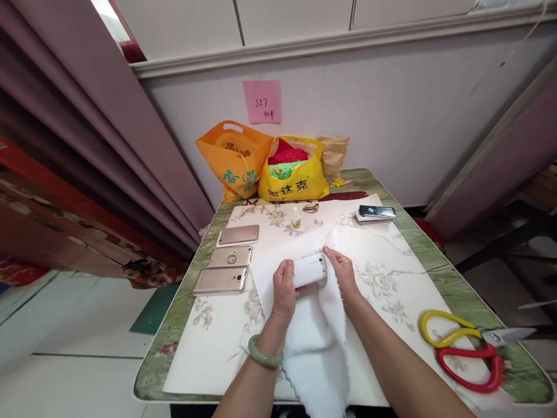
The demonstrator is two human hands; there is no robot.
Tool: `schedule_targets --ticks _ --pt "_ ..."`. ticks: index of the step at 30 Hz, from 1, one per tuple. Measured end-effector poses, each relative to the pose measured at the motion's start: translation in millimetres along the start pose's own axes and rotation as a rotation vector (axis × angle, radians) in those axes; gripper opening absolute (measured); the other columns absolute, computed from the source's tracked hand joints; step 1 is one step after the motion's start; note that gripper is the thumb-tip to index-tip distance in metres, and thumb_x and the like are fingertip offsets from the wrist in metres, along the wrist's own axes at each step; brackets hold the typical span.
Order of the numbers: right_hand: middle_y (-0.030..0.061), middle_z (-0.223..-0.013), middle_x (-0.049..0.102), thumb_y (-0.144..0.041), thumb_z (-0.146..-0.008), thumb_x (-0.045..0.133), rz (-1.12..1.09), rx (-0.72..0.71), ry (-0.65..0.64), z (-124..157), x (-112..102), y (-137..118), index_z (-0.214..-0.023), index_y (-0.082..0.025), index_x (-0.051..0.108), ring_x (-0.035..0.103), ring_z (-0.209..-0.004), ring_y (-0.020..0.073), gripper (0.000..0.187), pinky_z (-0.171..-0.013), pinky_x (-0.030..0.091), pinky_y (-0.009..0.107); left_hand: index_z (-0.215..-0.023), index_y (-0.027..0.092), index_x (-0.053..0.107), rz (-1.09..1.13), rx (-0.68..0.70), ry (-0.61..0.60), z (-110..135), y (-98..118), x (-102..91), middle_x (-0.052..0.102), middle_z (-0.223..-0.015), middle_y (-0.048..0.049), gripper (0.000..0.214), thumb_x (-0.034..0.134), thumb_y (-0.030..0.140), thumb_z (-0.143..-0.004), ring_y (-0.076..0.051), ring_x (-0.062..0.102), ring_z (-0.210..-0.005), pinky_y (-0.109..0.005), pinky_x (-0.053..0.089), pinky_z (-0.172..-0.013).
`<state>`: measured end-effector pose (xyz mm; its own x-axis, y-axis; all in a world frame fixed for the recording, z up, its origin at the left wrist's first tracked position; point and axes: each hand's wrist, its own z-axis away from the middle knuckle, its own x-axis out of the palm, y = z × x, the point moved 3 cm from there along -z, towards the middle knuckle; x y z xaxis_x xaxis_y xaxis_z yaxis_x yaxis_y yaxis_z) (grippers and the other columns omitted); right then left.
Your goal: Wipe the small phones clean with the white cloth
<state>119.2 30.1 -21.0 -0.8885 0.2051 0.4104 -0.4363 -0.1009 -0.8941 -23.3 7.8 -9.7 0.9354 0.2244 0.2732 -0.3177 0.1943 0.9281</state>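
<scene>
My left hand (pixel 284 288) grips the near end of a white phone (pixel 310 269), back side up, just above the table. My right hand (pixel 342 270) pinches a white cloth (pixel 315 342) against the phone's far end. The cloth drapes down from the phone toward me over the table's front edge. A green bangle (pixel 263 355) circles my left wrist. Three gold-coloured phones (pixel 230 257) lie in a column to the left, backs up.
A floral paper mat (pixel 391 273) covers the green table (pixel 439 261). Yellow-and-red scissors (pixel 467 346) lie at the right front. A dark phone (pixel 376 213), a small bottle (pixel 296 218) and glasses (pixel 310 207) sit further back. Orange bag (pixel 235 159) and yellow bag (pixel 293 174) stand against the wall.
</scene>
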Motion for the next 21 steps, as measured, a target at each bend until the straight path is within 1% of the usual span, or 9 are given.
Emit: schedule_targets --ticks 3,8,14,17,21 --pt "-0.0046 -0.053 0.050 -0.058 -0.072 0.070 0.050 -0.013 -0.001 2.0 2.2 -1.0 -0.063 -0.019 0.056 0.037 -0.048 0.0105 0.043 -0.046 0.031 0.024 -0.077 0.021 0.045 0.016 0.029 0.029 -1.9 -1.5 -0.7 0.038 -0.061 0.0067 0.040 0.060 0.058 -0.078 -0.007 0.041 -0.048 -0.014 0.030 -0.034" --pt "-0.0047 -0.053 0.050 -0.058 -0.072 0.070 0.106 -0.022 -0.014 4.0 3.8 2.9 -0.064 -0.019 0.058 0.038 -0.049 0.0106 0.042 -0.047 0.032 0.024 -0.078 0.021 0.046 0.005 0.105 0.083 -4.5 -3.8 -2.4 0.040 -0.061 0.0074 0.039 0.056 0.059 -0.082 -0.006 0.039 -0.043 -0.016 0.030 -0.033" --pt "-0.0037 -0.056 0.055 -0.056 -0.071 0.072 0.074 0.005 -0.044 5.4 6.5 4.5 -0.069 -0.019 0.060 0.044 -0.050 0.0119 0.039 -0.048 0.035 0.024 -0.078 0.021 0.045 -0.042 0.143 0.054 -2.9 -6.2 -1.8 0.043 -0.057 0.0081 0.038 0.050 0.058 -0.086 -0.006 0.037 -0.038 -0.018 0.029 -0.033" --pt "-0.0037 -0.055 0.054 -0.060 -0.071 0.071 0.094 0.012 -0.044 5.0 6.9 5.7 -0.070 -0.019 0.059 0.044 -0.050 0.0122 0.042 -0.047 0.035 0.024 -0.078 0.021 0.046 -0.062 0.147 0.050 -2.3 -6.1 -1.3 0.043 -0.055 0.0080 0.039 0.048 0.059 -0.087 -0.006 0.037 -0.037 -0.019 0.029 -0.034" --pt "-0.0055 -0.053 0.049 -0.062 -0.071 0.069 0.129 -0.022 -0.024 4.4 5.7 5.2 -0.065 -0.021 0.055 0.040 -0.049 0.0109 0.044 -0.045 0.033 0.023 -0.075 0.021 0.045 -0.054 0.150 0.070 -1.7 -4.0 0.3 0.043 -0.054 0.0081 0.040 0.050 0.060 -0.086 -0.006 0.037 -0.036 -0.019 0.029 -0.033"
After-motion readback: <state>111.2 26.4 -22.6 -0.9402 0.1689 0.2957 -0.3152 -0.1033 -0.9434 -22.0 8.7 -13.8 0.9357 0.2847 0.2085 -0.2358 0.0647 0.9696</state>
